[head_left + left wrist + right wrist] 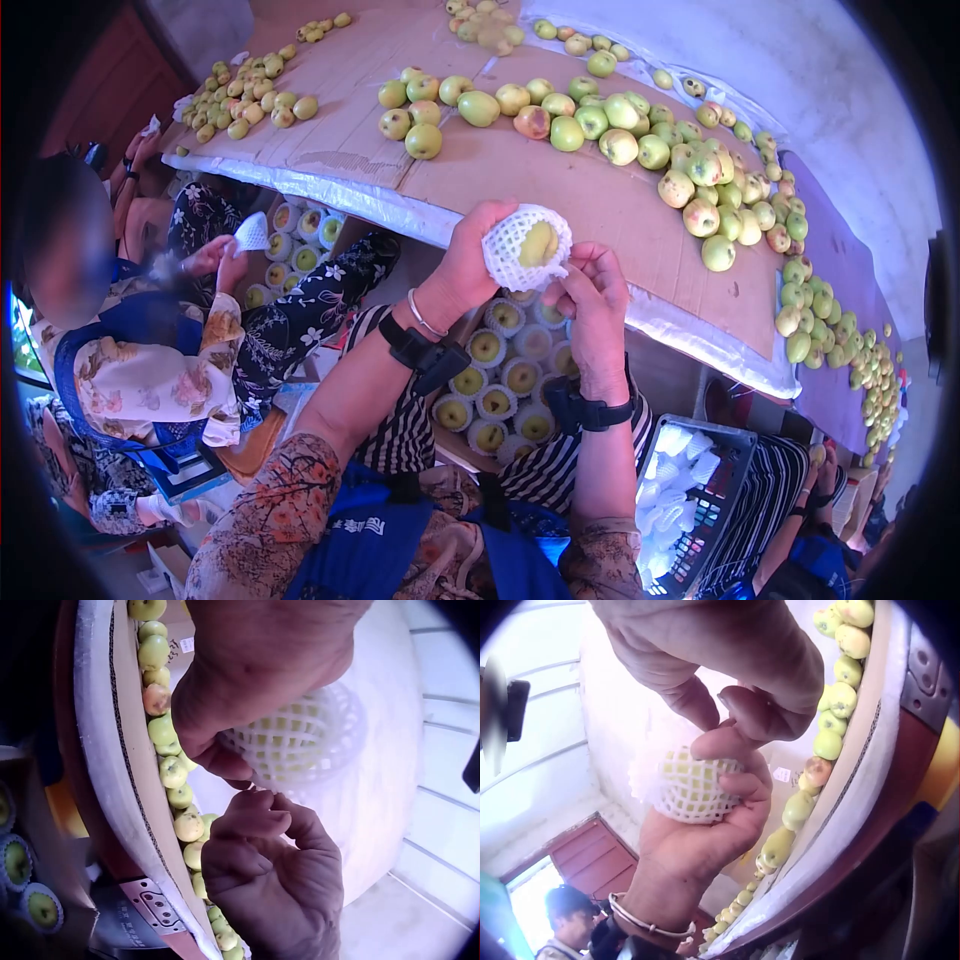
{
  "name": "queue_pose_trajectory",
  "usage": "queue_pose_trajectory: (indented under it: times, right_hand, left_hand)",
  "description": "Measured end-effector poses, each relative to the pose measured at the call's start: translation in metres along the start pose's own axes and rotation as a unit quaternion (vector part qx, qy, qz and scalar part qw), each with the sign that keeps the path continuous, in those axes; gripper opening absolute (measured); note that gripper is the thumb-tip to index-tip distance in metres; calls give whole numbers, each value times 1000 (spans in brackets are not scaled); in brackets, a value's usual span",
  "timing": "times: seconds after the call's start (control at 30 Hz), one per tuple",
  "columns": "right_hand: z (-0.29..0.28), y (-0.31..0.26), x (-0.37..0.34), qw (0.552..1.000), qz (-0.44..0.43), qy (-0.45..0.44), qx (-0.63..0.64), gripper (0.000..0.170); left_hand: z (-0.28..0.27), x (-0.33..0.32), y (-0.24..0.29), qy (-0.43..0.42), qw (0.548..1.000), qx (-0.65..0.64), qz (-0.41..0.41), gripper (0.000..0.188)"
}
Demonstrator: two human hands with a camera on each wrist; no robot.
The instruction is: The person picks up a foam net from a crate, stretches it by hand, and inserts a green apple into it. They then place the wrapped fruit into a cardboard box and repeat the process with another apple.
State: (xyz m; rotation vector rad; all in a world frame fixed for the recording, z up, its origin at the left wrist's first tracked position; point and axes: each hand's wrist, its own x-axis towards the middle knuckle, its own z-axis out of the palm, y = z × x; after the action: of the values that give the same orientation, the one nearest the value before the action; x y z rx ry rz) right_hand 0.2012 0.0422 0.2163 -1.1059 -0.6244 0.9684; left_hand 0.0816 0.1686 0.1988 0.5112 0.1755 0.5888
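Note:
A green apple in a white foam net [527, 248] is gripped in the left hand [472, 262], above the front edge of the cardboard-covered table [350, 150]. The right hand [592, 298] pinches the net's edge at the apple's lower right with thumb and fingertips. In the left wrist view the left hand [262, 660] curls round the netted apple [289, 742], and the right hand [274, 881] meets it from below. The right wrist view has the netted apple [694, 784] resting in the left palm [705, 844], with the right hand [727, 667] over it.
Loose apples [700, 165] lie across the table. Below its edge, a box holds netted apples [495, 402]. A black crate [735, 450] of white foam nets [672, 480] stands at the right. Another person [150, 360] sits at the left, holding a foam net [253, 233].

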Motion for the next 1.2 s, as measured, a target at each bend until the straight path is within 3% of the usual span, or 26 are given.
queue_pose_trajectory:
  times: [0.07, 0.17, 0.27, 0.37, 0.47, 0.67, 0.77, 0.87, 0.97, 1.07, 1.2]
  right_hand:
    - [-2, 4, 3, 998, 40, 11, 37, 16]
    - [-1, 14, 4, 998, -1, 37, 45, 16]
    - [5, 19, 6, 987, -155, 38, -36, 15]
    - [4, 20, 7, 979, -168, 32, -110, 13]
    - [1, 20, 9, 988, -107, 47, -103, 9]
    - [-18, 24, 15, 990, 68, -8, 123, 9]
    - [-14, 23, 14, 993, 68, -10, 95, 10]
    - [-6, 30, 9, 983, -49, 78, -160, 17]
    - [6, 14, -1, 930, -212, 130, -269, 29]
    - [20, -5, -5, 911, -299, 51, -279, 38]
    - [5, 7, 1, 865, -357, -2, -353, 31]
  left_hand:
    - [0, -1, -1, 12, 1000, 18, 12, 39]
    - [4, -1, 0, 8, 1000, -18, 4, 38]
    - [16, -3, 2, -8, 995, -90, -27, 41]
    - [-3, -2, 1, -58, 986, -152, -36, 47]
    - [-8, -1, 2, -35, 989, -132, -50, 53]
    - [16, -3, 7, 24, 996, -70, -56, 54]
    - [14, -1, 5, 41, 998, -49, -24, 53]
    - [3, 4, 6, 22, 1000, -22, 4, 52]
    - [-6, 5, 7, 8, 1000, -24, 1, 49]
    - [-3, 7, 1, 41, 999, -36, 0, 44]
    - [-6, 7, -3, 41, 998, -40, 5, 39]
